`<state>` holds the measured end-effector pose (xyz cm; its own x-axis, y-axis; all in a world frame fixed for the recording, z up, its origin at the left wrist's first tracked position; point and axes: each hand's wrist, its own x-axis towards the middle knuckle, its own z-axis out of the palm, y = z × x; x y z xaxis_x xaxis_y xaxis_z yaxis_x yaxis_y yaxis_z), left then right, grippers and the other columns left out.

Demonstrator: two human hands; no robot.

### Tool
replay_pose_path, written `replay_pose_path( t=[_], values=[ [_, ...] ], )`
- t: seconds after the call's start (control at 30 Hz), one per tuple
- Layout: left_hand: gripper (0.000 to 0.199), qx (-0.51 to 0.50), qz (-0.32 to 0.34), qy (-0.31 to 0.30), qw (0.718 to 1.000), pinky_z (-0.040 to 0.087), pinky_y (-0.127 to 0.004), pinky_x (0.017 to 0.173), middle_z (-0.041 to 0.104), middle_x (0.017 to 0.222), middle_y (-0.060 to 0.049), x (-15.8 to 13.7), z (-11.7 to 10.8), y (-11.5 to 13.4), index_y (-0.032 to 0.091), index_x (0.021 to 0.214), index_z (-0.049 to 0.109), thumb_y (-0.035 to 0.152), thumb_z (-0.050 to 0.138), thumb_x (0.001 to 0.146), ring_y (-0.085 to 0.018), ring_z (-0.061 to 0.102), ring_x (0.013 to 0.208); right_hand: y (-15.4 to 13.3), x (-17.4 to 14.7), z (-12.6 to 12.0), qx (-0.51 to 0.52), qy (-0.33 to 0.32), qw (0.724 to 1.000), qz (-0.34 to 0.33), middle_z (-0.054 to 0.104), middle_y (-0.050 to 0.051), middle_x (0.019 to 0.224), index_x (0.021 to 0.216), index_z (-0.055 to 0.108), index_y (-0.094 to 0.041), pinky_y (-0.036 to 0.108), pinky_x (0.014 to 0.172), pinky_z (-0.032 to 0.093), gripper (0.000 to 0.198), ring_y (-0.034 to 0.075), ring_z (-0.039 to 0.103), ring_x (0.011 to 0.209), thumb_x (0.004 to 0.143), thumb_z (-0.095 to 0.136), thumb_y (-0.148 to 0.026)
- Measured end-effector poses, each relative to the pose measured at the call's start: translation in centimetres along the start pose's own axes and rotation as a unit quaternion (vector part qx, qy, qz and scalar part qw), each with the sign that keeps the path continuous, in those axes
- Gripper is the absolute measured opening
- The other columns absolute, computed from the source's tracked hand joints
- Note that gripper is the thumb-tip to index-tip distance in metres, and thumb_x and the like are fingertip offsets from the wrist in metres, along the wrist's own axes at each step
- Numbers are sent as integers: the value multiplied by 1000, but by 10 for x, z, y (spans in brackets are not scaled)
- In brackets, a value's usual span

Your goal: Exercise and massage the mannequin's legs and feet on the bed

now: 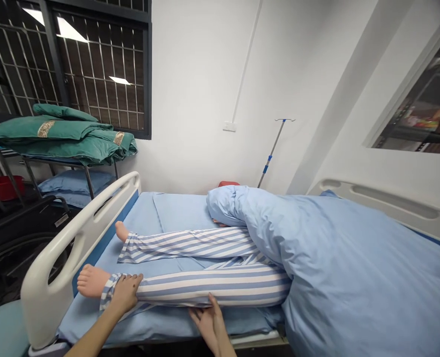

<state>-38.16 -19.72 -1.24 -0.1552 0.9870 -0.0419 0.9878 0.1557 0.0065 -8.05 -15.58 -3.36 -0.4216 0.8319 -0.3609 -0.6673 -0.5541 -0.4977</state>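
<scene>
At the far left, a dark wheelchair (15, 228) is cut off by the edge and hard to make out. Next comes the white board (37, 287) at the foot of the bed, and then a bare near foot (93, 281). The left hand (127, 291) lies over the trouser cuff by the ankle, with its fingers bent; its thumb is hidden, so I can't tell if it squeezes. The near leg (175, 287), in striped trousers (201, 243), lies straight along the blue sheet (175, 210). Further right, the right hand (207, 320) is spread wide, thumb against the side of the leg and fingers by its lower edge. I can't see how far under they go. I think the step now is getting both hands set on this leg. The next move seems to call for a firm, gentle hold at both spots, working together. On the right, a big blue quilt (339, 258) hides the top of the legs and the body, with just a bit of skin (218, 222) peeking out at its edge.
</scene>
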Motion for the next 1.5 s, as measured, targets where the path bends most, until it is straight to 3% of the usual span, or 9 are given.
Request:
replay_pose_path(
  t=[0.2,0.3,0.4,0.5,0.63,0.77,0.93,1.2,1.5],
  values=[
    [63,-66,7,24,998,34,-31,92,58,121,-4,4,-56,23,23,119,49,16,51,56,-23,51,110,-57,-43,32,-29,-95,994,-45,65,0,93,86,61,-25,49,93,38,34,21,57,93,59,72,-42],
    [62,-101,7,36,994,38,-29,86,62,113,-2,11,-86,51,26,115,50,22,58,54,-23,54,105,-97,-59,57,-33,-144,985,-87,65,0,93,91,61,-26,48,95,36,35,21,55,95,61,71,-39],
    [62,-135,-2,54,989,39,-27,79,63,108,-1,18,-99,84,27,114,49,27,61,54,-23,56,100,-135,-72,80,-48,-174,976,-119,64,1,94,92,61,-25,46,96,35,28,20,53,96,67,66,-37],
    [62,-176,-7,68,982,38,-25,73,64,103,-1,24,-88,114,25,114,47,26,61,53,-22,57,96,-158,-80,91,-87,-178,971,-137,64,2,93,83,62,-22,45,95,36,18,20,53,95,69,63,-33],
    [49,-227,-14,45,973,35,-23,65,63,90,2,28,-51,144,25,103,49,25,59,55,-18,58,84,-167,-85,89,-144,-163,966,-140,64,3,91,71,60,-19,43,94,36,9,21,53,99,70,64,-27],
    [39,-246,-40,38,968,31,-23,61,61,85,3,27,-21,159,23,95,48,23,56,56,-16,57,79,-165,-86,83,-201,-147,960,-129,63,6,100,85,63,-18,43,95,35,18,23,51,105,70,65,-29],
    [39,-270,-37,52,961,31,-23,63,61,85,4,30,-14,158,24,93,46,22,57,56,-16,56,78,-164,-83,83,-207,-131,960,-132,62,7,102,88,63,-18,43,94,36,25,25,51,106,67,68,-30],
    [39,-266,6,29,963,30,-23,59,60,80,4,29,-29,144,24,92,46,22,57,55,-16,56,75,-156,-78,79,-166,-95,974,-124,63,3,89,73,60,-18,40,91,39,13,21,53,98,66,69,-25],
    [55,-125,31,53,990,35,-29,76,64,103,-1,13,-70,67,26,107,49,25,58,52,-25,56,96,-108,-61,66,-15,-90,993,-80,65,0,85,71,56,-19,44,90,41,18,20,58,89,62,71,-24]
  ],
)
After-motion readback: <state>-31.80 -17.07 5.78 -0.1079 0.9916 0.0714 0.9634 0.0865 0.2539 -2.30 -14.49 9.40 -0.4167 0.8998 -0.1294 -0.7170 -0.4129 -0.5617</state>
